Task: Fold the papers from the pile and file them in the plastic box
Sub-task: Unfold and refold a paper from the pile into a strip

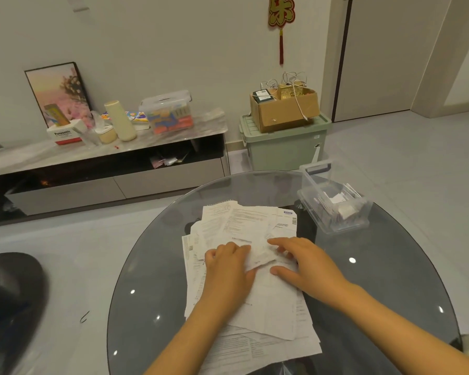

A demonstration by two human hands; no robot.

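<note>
A loose pile of white printed papers (244,226) lies spread over the middle of a round dark glass table (377,293). On top of the pile, a small crumpled slip of paper (260,254) is pressed between both hands. My left hand (228,269) holds its left side with fingers curled on it. My right hand (303,263) holds its right side, fingers spread over the paper. A clear plastic box (333,204) stands open at the table's far right, with several folded papers inside.
A green storage bin (282,147) with a cardboard box on top stands on the floor beyond the table. A low cabinet (92,169) along the wall carries boxes and bottles. A dark chair (8,299) sits at the left.
</note>
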